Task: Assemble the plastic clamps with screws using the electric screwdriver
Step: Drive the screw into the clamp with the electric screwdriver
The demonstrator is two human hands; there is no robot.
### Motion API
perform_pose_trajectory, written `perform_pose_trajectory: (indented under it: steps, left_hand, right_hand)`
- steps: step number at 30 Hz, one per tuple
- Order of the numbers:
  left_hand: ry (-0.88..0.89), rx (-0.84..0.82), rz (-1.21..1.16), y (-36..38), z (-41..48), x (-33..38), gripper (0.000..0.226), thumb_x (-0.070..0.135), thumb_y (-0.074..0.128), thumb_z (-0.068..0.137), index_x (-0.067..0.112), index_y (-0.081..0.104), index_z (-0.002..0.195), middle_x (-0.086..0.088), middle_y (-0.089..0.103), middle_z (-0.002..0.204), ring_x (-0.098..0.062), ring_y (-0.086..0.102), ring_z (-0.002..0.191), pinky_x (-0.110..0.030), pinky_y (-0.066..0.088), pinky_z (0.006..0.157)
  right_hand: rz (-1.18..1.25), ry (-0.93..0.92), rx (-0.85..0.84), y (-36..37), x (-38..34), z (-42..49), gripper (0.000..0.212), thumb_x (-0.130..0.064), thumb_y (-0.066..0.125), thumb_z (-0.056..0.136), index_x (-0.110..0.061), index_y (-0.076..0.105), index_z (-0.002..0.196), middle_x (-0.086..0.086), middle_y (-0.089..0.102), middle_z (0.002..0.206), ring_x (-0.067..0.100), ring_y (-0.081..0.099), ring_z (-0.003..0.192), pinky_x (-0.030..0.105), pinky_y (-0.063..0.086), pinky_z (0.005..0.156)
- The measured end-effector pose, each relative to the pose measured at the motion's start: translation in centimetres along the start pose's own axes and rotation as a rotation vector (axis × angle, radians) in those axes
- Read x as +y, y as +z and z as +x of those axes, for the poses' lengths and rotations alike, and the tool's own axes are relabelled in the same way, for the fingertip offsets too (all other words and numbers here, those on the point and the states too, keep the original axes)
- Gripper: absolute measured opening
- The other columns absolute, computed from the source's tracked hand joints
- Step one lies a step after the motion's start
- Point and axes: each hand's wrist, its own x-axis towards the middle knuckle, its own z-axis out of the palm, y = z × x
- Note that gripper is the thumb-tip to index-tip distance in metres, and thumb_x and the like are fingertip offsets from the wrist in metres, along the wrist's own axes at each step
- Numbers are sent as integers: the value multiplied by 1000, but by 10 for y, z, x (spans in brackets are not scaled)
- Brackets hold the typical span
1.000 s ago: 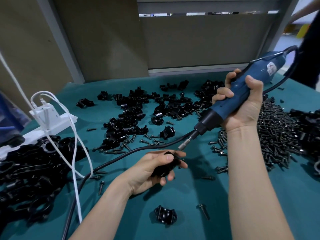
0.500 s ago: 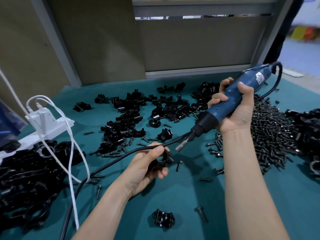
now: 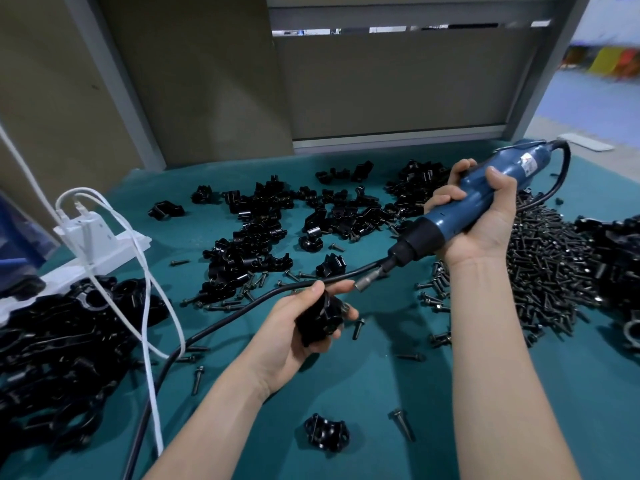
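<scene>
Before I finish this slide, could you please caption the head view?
Right hand points a blue electric screwdriver toward the black clamp held in the left hand.

The blue plastic electric screwdriver (image 3: pixel 464 206) has a smooth, faintly glossy body, a matt black collar and a bare silvery metal bit sleeve (image 3: pixel 369 281). Just under its tip, the black moulded plastic clamp (image 3: pixel 317 320) looks glossy, as do the loose black plastic clamps (image 3: pixel 249 251) to its left. Right of the screwdriver, the heap of dark metal screws (image 3: pixel 547 268) gives a dull sheen. Beneath it all lies a matt teal cloth cover (image 3: pixel 363 382). Far left of the screwdriver, the white plastic power strip (image 3: pixel 100 237) is smooth and shiny.
</scene>
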Motion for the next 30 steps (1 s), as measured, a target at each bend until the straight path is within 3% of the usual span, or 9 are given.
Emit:
perform_pose_trajectory:
  steps: [6,10,13,18,25,30]
  left_hand:
    - [13,41,29,3,2,-2,33,47,53,80,22,75,80,-3,65,71,-10,40,47,-19,26,44]
    - [44,87,9,3,4,-2,40,58,53,77,21,68,70,2,42,58,-9,27,41,-18,22,37]
    - [80,130,-27,0,5,-1,40,54,53,80,19,67,66,-2,32,54,-10,26,35,-18,26,35]
    - [61,164,-139,-4,6,-1,39,46,51,87,9,61,78,-4,45,57,-10,34,31,-21,38,34]
    - [-103,32,-384,-10,7,0,32,36,51,85,6,47,94,-6,53,62,-3,30,30,-14,26,29]
    - [-151,0,-354,-10,7,1,26,31,50,86,6,49,94,-5,61,72,-2,27,31,-12,23,27]
  right_hand:
    - [-16,31,-34,10,3,-2,12,-25,53,79,-18,55,88,-8,61,84,4,46,48,16,43,51]
    - [-72,55,-41,18,12,-4,14,-26,52,77,-17,53,87,-8,59,82,5,44,46,17,41,50]
    - [-126,63,-49,26,19,-5,14,-26,52,76,-17,53,87,-7,58,82,7,43,46,19,41,50]
    - [-138,74,-89,39,26,-8,12,-25,52,78,-16,53,86,-6,58,83,7,44,46,20,42,48]
    - [-159,54,-63,40,30,-8,11,-25,51,77,-16,53,84,-6,56,82,7,43,46,20,41,48]
    - [-155,41,-24,33,29,-6,11,-25,54,75,-18,54,83,-7,57,81,7,43,46,20,41,48]
